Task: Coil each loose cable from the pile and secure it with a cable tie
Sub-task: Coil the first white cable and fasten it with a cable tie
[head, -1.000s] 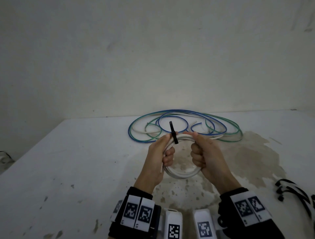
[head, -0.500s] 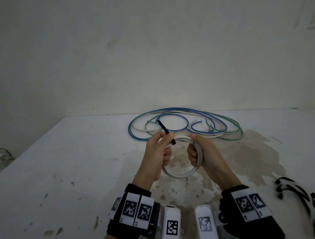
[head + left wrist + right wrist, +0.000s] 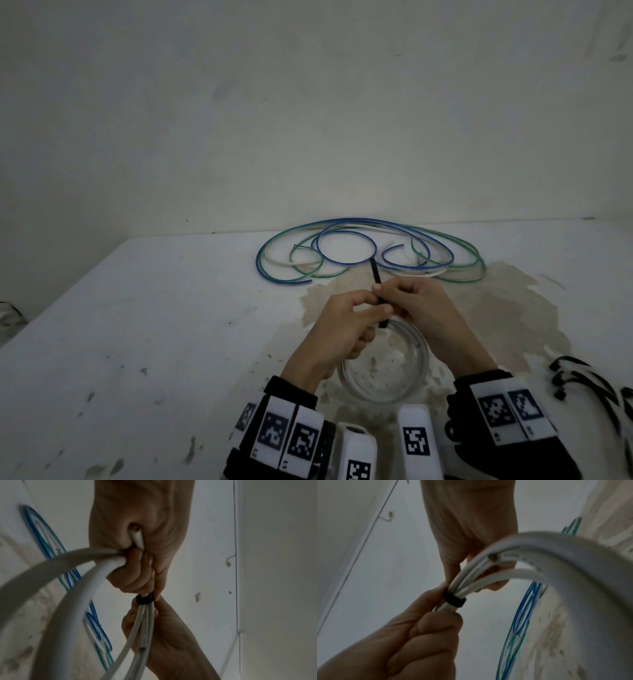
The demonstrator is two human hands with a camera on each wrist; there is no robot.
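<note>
A white cable coil (image 3: 383,377) hangs under both hands above the stained table (image 3: 171,325). A black cable tie (image 3: 376,279) is looped round the coil's strands (image 3: 144,599) (image 3: 453,600), and its tail sticks up past the fingers. My left hand (image 3: 370,313) grips the bundled strands just beside the loop (image 3: 426,626). My right hand (image 3: 388,296) pinches the tie at the bundle, its other fingers curled behind the white strands (image 3: 496,585). The pile of loose blue, green and white cables (image 3: 370,253) lies behind the hands.
A black-and-white bundle (image 3: 596,387) lies at the table's right edge. A brown stain (image 3: 496,308) spreads under and to the right of the hands. The table's left edge runs diagonally at the left, and a bare wall (image 3: 308,120) stands right behind the pile.
My right hand has left the coil's right side and moved in to the tie, meeting my left. The coil now hangs lower below both hands, and the tie's tail has swung upright.
</note>
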